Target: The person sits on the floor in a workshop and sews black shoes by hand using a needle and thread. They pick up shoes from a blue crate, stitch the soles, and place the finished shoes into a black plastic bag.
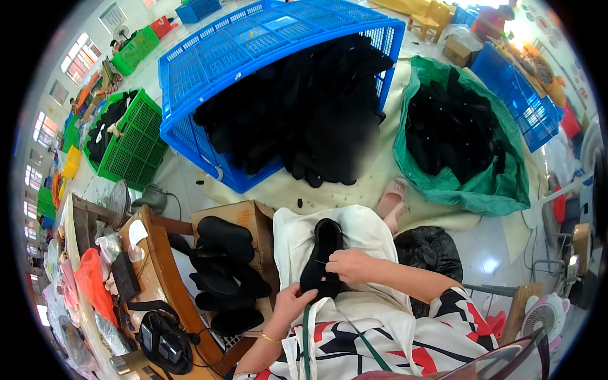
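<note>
Item under inspection: one black shoe [328, 244], lying lengthwise on the white cloth [373, 231] spread over the wearer's lap. The left hand [290, 309] holds its near end, thumb laid on top; the remaining fingers are partly hidden. The right hand [351, 265] is at the shoe's right side, fingertips pinched narrow on a thin, light sliver [321, 261] (too small to identify).

Surroundings: left of the lap, further black footwear [221, 272] is stacked at a cardboard box [261, 244], just beside a wooden counter [151, 269] bearing a black strapped pouch [164, 342]. Ahead, a blue crate [266, 38] tilts its opening toward the wearer, dark pieces [285, 107] heaped within. To its right stands an open green sack [465, 201], also filled with dark pieces. A pink slipper [391, 201] lies between sack and lap.
</note>
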The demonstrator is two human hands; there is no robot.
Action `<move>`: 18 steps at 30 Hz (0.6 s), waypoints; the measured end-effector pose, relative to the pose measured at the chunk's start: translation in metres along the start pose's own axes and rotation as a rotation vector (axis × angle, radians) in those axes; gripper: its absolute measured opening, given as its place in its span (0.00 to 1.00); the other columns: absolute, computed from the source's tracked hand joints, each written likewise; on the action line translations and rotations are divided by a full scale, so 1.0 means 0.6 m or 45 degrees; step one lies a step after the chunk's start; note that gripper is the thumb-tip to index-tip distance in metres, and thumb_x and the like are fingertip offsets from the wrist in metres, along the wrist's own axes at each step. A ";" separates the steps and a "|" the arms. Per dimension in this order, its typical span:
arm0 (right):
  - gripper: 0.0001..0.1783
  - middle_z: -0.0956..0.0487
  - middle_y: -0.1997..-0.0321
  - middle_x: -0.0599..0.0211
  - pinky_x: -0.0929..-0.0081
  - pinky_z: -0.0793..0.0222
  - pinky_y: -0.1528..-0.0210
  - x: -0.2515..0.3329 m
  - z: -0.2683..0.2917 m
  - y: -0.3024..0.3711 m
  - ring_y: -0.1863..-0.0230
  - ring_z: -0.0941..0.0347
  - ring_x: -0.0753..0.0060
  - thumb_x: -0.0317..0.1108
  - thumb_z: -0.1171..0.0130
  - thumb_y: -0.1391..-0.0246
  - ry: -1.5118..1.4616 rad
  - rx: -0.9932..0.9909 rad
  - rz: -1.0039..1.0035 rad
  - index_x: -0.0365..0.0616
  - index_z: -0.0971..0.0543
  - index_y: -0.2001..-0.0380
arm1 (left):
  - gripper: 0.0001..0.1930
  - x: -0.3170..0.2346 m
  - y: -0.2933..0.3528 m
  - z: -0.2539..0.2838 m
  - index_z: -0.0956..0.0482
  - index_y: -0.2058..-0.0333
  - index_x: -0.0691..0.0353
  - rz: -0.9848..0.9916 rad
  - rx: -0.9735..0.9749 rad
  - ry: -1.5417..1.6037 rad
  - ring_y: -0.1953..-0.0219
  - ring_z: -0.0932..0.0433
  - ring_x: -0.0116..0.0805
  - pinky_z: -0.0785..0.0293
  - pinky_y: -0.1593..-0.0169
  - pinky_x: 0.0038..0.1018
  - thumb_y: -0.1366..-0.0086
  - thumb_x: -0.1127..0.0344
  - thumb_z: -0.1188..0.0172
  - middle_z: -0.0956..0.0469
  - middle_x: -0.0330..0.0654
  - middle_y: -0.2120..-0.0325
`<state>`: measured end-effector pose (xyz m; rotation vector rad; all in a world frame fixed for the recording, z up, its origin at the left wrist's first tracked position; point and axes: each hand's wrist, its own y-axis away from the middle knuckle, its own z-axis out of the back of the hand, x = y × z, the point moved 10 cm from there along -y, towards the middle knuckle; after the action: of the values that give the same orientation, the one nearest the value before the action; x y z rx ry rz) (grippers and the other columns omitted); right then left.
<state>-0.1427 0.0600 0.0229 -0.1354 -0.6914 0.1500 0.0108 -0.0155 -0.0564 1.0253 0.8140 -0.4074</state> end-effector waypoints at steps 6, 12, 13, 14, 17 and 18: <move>0.06 0.31 0.76 0.66 0.65 0.31 0.72 0.047 0.044 -0.029 0.72 0.28 0.61 0.31 0.38 0.54 0.109 -0.275 0.130 0.47 0.27 0.75 | 0.14 -0.056 -0.026 0.086 0.22 0.62 0.67 -0.374 -0.225 0.074 0.75 0.31 0.21 0.31 0.69 0.23 0.41 0.63 0.36 0.26 0.34 0.78; 0.09 0.29 0.78 0.65 0.64 0.30 0.73 0.055 0.089 -0.037 0.74 0.27 0.60 0.33 0.38 0.54 0.136 -0.483 -0.022 0.45 0.29 0.78 | 0.11 -0.159 -0.021 0.180 0.23 0.56 0.69 -0.685 -0.469 0.330 0.60 0.26 0.23 0.29 0.52 0.22 0.35 0.71 0.40 0.22 0.36 0.63; 0.09 0.29 0.78 0.65 0.63 0.30 0.74 0.057 0.098 -0.040 0.74 0.27 0.60 0.33 0.38 0.55 0.153 -0.492 -0.041 0.45 0.29 0.78 | 0.11 -0.175 -0.020 0.203 0.22 0.56 0.69 -0.744 -0.523 0.356 0.59 0.26 0.23 0.29 0.51 0.22 0.35 0.71 0.41 0.21 0.37 0.62; 0.09 0.29 0.78 0.64 0.63 0.31 0.75 0.060 0.109 -0.039 0.74 0.27 0.60 0.33 0.38 0.55 0.206 -0.525 -0.026 0.45 0.29 0.79 | 0.11 -0.224 -0.002 0.219 0.22 0.56 0.69 -0.809 -0.603 0.192 0.59 0.26 0.24 0.29 0.51 0.23 0.36 0.71 0.41 0.21 0.38 0.63; 0.09 0.29 0.78 0.64 0.63 0.31 0.75 0.062 0.126 -0.035 0.74 0.26 0.59 0.33 0.39 0.56 0.320 -0.540 -0.102 0.45 0.29 0.78 | 0.14 -0.261 -0.038 0.249 0.21 0.56 0.70 -0.845 -0.512 -0.284 0.59 0.21 0.40 0.27 0.50 0.31 0.37 0.66 0.42 0.19 0.51 0.62; 0.09 0.28 0.77 0.63 0.64 0.31 0.76 0.053 0.122 -0.033 0.73 0.26 0.59 0.33 0.39 0.55 0.387 -0.501 -0.170 0.44 0.29 0.78 | 0.15 -0.269 -0.056 0.237 0.22 0.56 0.70 -0.688 -0.330 -0.356 0.59 0.21 0.42 0.28 0.51 0.31 0.37 0.64 0.43 0.19 0.52 0.62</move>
<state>-0.1638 0.0516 0.1020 -0.4780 -0.4173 -0.1355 -0.0580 -0.1665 0.0845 0.4812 0.8569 -0.8608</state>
